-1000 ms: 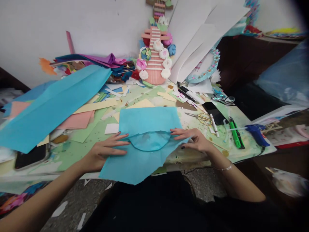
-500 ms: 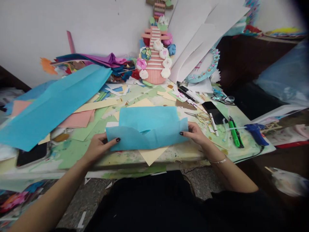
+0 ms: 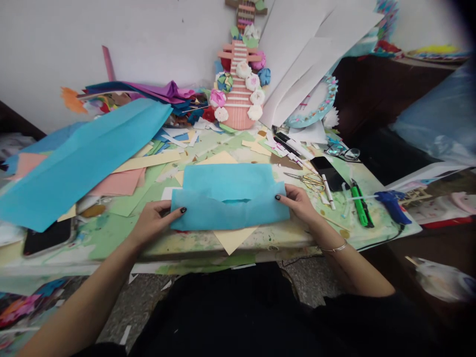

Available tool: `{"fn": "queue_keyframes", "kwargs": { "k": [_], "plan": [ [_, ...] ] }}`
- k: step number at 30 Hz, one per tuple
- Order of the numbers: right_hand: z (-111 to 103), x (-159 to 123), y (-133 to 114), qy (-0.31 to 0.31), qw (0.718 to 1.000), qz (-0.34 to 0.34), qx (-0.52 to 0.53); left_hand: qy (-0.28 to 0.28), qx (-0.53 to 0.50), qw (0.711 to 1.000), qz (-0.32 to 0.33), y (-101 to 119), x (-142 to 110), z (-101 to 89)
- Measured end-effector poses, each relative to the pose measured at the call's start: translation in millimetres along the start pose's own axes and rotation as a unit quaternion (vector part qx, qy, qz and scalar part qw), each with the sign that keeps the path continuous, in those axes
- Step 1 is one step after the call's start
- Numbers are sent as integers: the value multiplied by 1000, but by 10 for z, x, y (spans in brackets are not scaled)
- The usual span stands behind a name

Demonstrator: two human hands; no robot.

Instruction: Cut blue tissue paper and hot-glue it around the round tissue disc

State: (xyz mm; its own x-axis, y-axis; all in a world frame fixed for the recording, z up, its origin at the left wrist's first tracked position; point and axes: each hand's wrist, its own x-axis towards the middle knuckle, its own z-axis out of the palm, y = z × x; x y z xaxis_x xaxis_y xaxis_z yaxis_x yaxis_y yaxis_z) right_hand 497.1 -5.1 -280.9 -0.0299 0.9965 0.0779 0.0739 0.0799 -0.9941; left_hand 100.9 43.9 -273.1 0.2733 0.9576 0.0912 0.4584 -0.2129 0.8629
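A light blue sheet of paper (image 3: pixel 228 176) lies across a pale yellow sheet (image 3: pixel 232 239) near the table's front edge. Its near part is turned up over the rest, and a narrow slit-like gap shows in the middle. My left hand (image 3: pixel 154 221) pinches the left end of the turned-up part, thumb on top. At the right end, my right hand (image 3: pixel 299 202) grips the same paper between thumb and fingers. The fingers behind the paper are partly hidden on both sides.
Gold-handled scissors (image 3: pixel 312 182), a black phone (image 3: pixel 329 172), a green cutter (image 3: pixel 360 204) and a blue glue gun (image 3: pixel 394 206) lie to the right. A large blue sheet (image 3: pixel 85 158) covers scraps at left. A paper guitar (image 3: pixel 240 94) leans against the wall.
The near part of the blue paper, flat toward me before, has been lifted and turned up away from me. Both hands went from lying spread on it to gripping its ends.
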Motion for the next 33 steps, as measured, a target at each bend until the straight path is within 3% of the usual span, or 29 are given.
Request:
{"fn": "queue_keyframes", "kwargs": {
  "k": [8,12,19,26,33],
  "plan": [
    [6,5,49,-3,998,47,31,13,-101,993,-59,-58,-78,98],
    [39,4,50,-2,999,49,18,61,-63,995,-51,31,-126,238],
    [86,-16,53,75,993,0,-87,213,63,974,-41,95,-159,441],
    [79,-50,65,112,982,-11,-148,242,24,966,-86,94,-141,453],
    [124,-71,107,164,954,-34,-248,281,-17,954,-100,74,-124,481]
  ]
}}
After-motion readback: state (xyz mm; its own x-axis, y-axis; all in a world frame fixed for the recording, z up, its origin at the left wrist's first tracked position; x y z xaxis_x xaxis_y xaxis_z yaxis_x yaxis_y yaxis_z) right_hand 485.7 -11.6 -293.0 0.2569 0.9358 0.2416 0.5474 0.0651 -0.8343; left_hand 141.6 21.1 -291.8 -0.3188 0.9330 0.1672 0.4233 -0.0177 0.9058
